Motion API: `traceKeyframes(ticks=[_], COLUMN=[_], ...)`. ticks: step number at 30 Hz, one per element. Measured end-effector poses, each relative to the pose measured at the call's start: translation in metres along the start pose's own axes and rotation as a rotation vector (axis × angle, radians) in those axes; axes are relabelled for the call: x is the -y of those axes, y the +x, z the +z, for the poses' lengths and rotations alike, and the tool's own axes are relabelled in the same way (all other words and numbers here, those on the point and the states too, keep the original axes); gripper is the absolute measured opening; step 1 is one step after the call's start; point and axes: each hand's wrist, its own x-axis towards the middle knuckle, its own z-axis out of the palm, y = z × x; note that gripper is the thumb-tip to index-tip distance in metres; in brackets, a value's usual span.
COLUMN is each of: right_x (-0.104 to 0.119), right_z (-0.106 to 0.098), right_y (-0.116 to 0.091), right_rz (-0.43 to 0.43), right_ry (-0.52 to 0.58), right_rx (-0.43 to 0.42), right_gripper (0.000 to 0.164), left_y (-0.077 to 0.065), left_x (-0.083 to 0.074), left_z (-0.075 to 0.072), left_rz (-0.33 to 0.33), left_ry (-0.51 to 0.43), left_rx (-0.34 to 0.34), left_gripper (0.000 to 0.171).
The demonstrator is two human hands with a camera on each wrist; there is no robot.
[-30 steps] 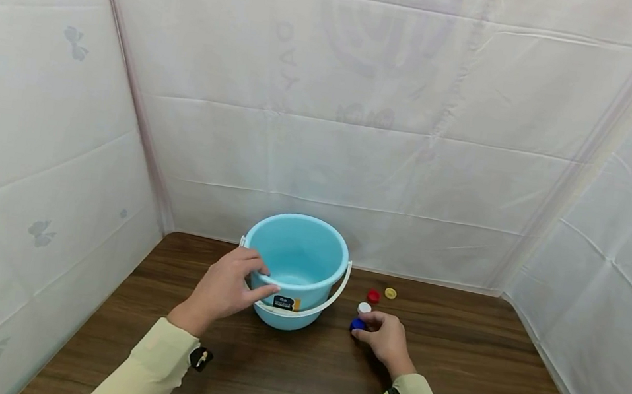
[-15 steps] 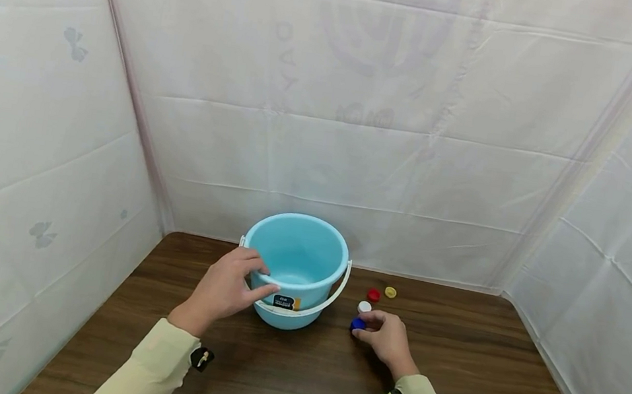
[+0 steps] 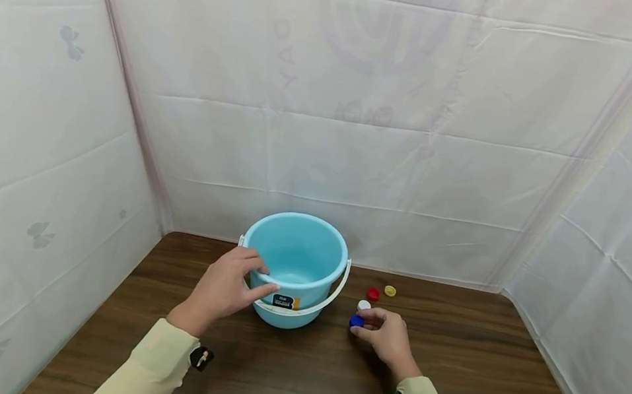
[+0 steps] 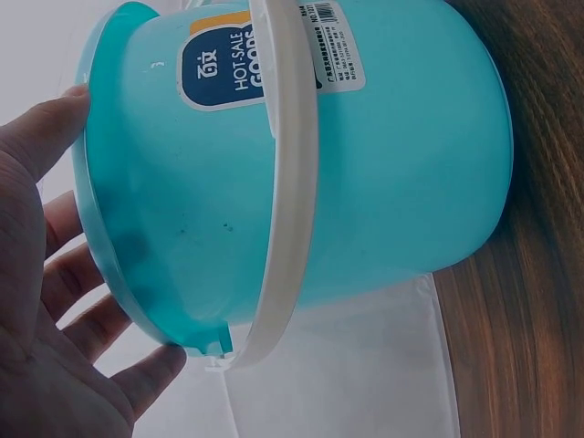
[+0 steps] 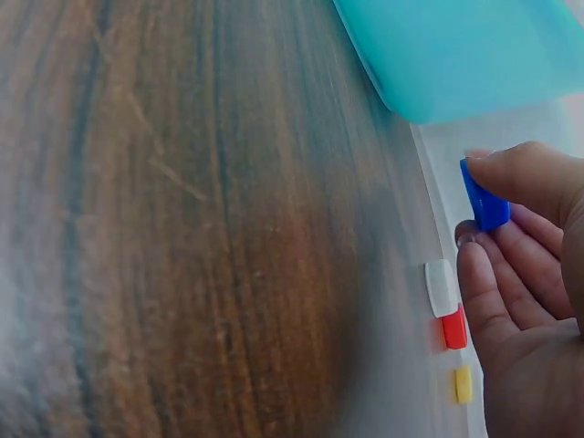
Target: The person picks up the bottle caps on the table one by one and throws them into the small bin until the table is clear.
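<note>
In the head view a light blue bucket (image 3: pixel 296 254) stands upright, its white handle (image 3: pixel 333 296) hanging down at the front. My left hand (image 3: pixel 225 285) holds the bucket's near left rim, with the thumb outside and the other fingers over the rim. The left wrist view shows that thumb (image 4: pixel 55 128) against the rim. Right of the bucket, my right hand (image 3: pixel 387 339) pinches a blue bottle cap (image 3: pixel 356 321) between thumb and fingers. In the right wrist view the blue cap (image 5: pixel 486 196) is tilted on edge, seemingly just off the table.
Just beyond the right hand lie a white cap (image 3: pixel 364 305), a red cap (image 3: pixel 373 294) and a yellow cap (image 3: pixel 390 291) on the dark wooden table (image 3: pixel 479 365). White sheeting (image 3: pixel 309 156) hangs behind the table and along both sides.
The blue cap has risen very slightly in the right hand's pinch. The left hand and the bucket stay where they were.
</note>
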Motion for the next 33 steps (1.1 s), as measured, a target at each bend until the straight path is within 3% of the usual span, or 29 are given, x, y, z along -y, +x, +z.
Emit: traceKeyframes(ticks=[9,21,33], right_x=[0.005,0.028,0.044], right_z=[-0.004,-0.010,-0.022], right_y=[-0.004,-0.008,-0.008], right_rz=[-0.036,-0.109,-0.126], right_ry=[0.029,0.038,0.071], right_rx=[-0.002,-0.001,0.047], right_gripper=[0.028,0.027,0.027], left_y=[0.000,0.000,0.000], left_x=[0.000,-0.001,-0.002], left_z=[-0.001,-0.001,-0.001], left_rz=[-0.006,0.011,-0.005], left_ry=[0.003,0.007,0.000], left_rx=[0.003,0.001,0.008], left_gripper=[0.029,0.031,0.029])
